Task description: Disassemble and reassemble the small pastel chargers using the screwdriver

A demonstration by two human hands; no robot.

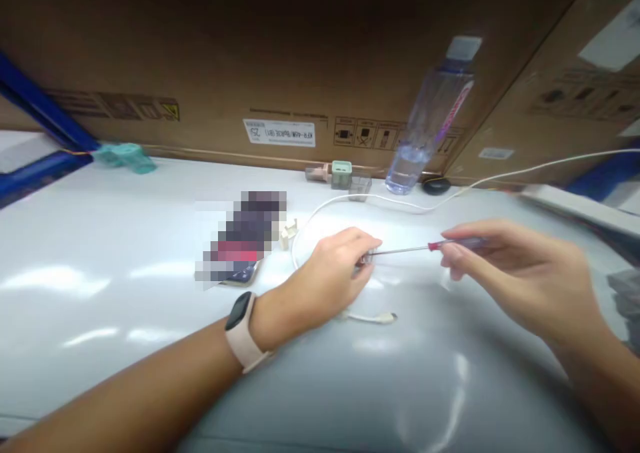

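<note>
In my right hand point(520, 273) is a screwdriver point(407, 249) with a purplish handle and a thin metal shaft, held near level and pointing left. Its tip meets a small, partly clear and metallic piece point(367, 257) pinched in my left hand point(337, 266). My fingers cover most of that piece, so I cannot make out its kind. A white cable point(325, 204) passes behind my left hand, and its plug end point(386, 318) lies on the table just in front of that hand. Left of the hand sits a small cream plastic part point(289, 234).
A phone point(243, 273), mostly blurred out, lies on the white table point(125, 333). Toward the back stand a water bottle point(417, 130), a green-topped block point(341, 173), a clear little box point(360, 186) and a black object point(436, 186). Cardboard boxes point(210, 53) wall the rear; teal material point(126, 157) rests far left.
</note>
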